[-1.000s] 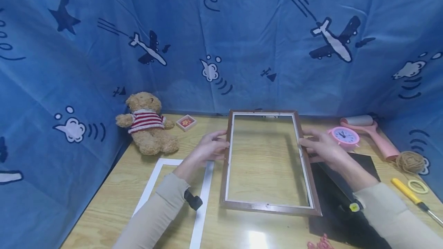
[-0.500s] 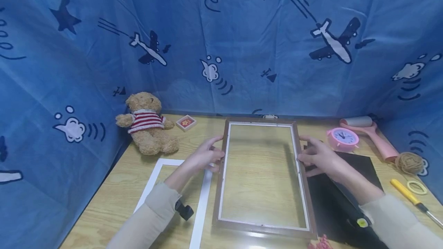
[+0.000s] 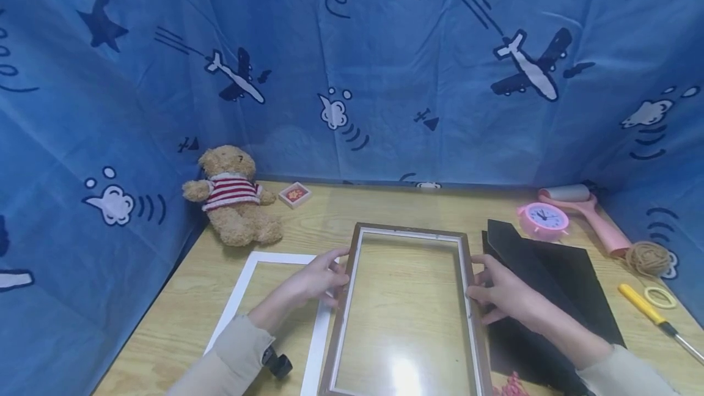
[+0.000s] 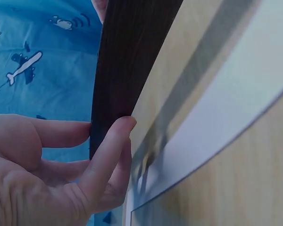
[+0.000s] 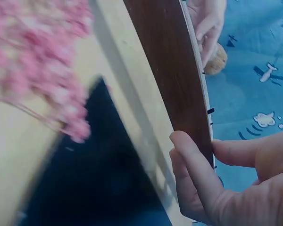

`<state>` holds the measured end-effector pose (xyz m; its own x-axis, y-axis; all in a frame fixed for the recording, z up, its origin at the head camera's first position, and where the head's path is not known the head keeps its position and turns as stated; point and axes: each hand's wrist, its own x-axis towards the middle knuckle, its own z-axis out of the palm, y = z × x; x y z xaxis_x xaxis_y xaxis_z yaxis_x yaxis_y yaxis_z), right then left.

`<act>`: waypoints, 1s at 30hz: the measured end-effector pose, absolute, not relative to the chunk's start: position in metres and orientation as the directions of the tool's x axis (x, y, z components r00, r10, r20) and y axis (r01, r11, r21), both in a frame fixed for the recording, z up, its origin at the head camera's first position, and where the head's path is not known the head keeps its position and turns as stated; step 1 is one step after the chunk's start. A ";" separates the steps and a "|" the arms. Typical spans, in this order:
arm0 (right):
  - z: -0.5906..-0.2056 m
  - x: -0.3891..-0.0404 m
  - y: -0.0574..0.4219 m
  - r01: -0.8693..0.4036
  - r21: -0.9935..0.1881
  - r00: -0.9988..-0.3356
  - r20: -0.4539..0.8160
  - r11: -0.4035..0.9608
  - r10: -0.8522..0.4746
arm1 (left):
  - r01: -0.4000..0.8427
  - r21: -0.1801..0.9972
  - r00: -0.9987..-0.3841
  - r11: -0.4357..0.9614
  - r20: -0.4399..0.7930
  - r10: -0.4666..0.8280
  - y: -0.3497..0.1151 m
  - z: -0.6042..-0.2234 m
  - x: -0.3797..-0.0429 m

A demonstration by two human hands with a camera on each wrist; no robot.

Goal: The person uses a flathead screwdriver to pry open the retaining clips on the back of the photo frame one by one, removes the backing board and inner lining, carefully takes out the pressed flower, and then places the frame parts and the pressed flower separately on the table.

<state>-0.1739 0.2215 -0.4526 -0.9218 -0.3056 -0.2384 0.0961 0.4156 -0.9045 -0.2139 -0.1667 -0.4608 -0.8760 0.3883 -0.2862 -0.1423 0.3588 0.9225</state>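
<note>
A brown picture frame [image 3: 409, 229] with a white inner lip has a see-through middle. Both hands hold it just over the wooden table; its near edge runs out of the head view. My left hand [image 3: 316, 277] pinches the left side, and the left wrist view shows thumb and fingers on the dark frame edge [image 4: 125, 56]. On the right side, my right hand [image 3: 506, 292] pinches the other edge [image 5: 177, 70], where small dark tabs stick out. Beneath my left forearm lies a white rectangular border [image 3: 283, 258]. A black board [image 3: 572, 274] with a raised flap lies under my right forearm.
A teddy bear [image 3: 236, 200] sits back left beside a small square box [image 3: 294, 194]. At right are a pink alarm clock [image 3: 543, 220], a lint roller [image 3: 591, 212], twine [image 3: 649, 258] and a yellow-handled screwdriver [image 3: 643, 304]. Pink flowers [image 3: 514, 385] lie in front.
The picture frame has come down and nearer to me, with both hands still holding its sides. More of the black board's flap now shows. The other objects stay put.
</note>
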 end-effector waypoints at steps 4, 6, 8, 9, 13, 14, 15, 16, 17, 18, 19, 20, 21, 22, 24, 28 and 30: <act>-0.458 -0.169 0.219 0.108 -0.893 -0.918 -0.258 0.437 -0.301 | -0.140 0.919 -0.873 0.369 -0.290 0.393 -0.168 -0.465 -0.206; -0.459 -0.168 0.218 0.104 -0.885 -0.916 -0.263 0.454 -0.303 | -0.132 0.916 -0.876 0.378 -0.287 0.389 -0.168 -0.468 -0.202; -0.459 -0.169 0.216 0.100 -0.870 -0.918 -0.268 0.483 -0.292 | -0.120 0.915 -0.880 0.384 -0.278 0.387 -0.167 -0.470 -0.197; -0.459 -0.169 0.215 0.105 -0.859 -0.920 -0.275 0.501 -0.278 | -0.114 0.914 -0.881 0.389 -0.274 0.386 -0.166 -0.470 -0.195; -0.456 -0.169 0.211 0.090 -0.803 -0.926 -0.285 0.589 -0.248 | -0.090 0.905 -0.880 0.416 -0.267 0.392 -0.165 -0.470 -0.188; -0.456 -0.169 0.210 0.082 -0.789 -0.926 -0.286 0.609 -0.245 | -0.083 0.902 -0.879 0.423 -0.267 0.396 -0.164 -0.471 -0.187; -0.456 -0.168 0.210 0.074 -0.778 -0.926 -0.285 0.624 -0.246 | -0.080 0.900 -0.877 0.430 -0.268 0.399 -0.163 -0.471 -0.186; -0.456 -0.167 0.209 0.058 -0.770 -0.926 -0.279 0.636 -0.254 | -0.073 0.895 -0.875 0.439 -0.269 0.402 -0.163 -0.471 -0.186; -0.456 -0.167 0.209 0.050 -0.765 -0.927 -0.275 0.642 -0.256 | -0.065 0.892 -0.874 0.448 -0.268 0.406 -0.163 -0.471 -0.185; -0.456 -0.166 0.208 0.043 -0.760 -0.927 -0.272 0.648 -0.259 | -0.059 0.888 -0.872 0.456 -0.268 0.409 -0.162 -0.471 -0.185; -0.456 -0.166 0.208 0.042 -0.763 -0.927 -0.270 0.645 -0.259 | -0.051 0.886 -0.872 0.460 -0.265 0.412 -0.161 -0.471 -0.185; -0.456 -0.166 0.207 0.044 -0.766 -0.927 -0.271 0.642 -0.260 | -0.047 0.882 -0.872 0.470 -0.266 0.410 -0.161 -0.471 -0.185; -0.456 -0.166 0.206 0.045 -0.769 -0.925 -0.273 0.638 -0.264 | -0.044 0.876 -0.873 0.481 -0.268 0.408 -0.161 -0.471 -0.185; -0.456 -0.166 0.205 0.048 -0.772 -0.923 -0.277 0.633 -0.268 | -0.038 0.867 -0.875 0.496 -0.269 0.403 -0.161 -0.470 -0.185; -0.456 -0.168 0.203 0.055 -0.778 -0.918 -0.286 0.626 -0.274 | -0.026 0.854 -0.880 0.520 -0.266 0.393 -0.161 -0.469 -0.186; -0.457 -0.173 0.201 0.054 -0.775 -0.912 -0.295 0.630 -0.284 | -0.012 0.834 -0.889 0.551 -0.261 0.376 -0.164 -0.468 -0.191; -0.458 -0.175 0.200 0.062 -0.770 -0.914 -0.300 0.635 -0.274 | -0.008 0.834 -0.889 0.552 -0.259 0.377 -0.164 -0.467 -0.194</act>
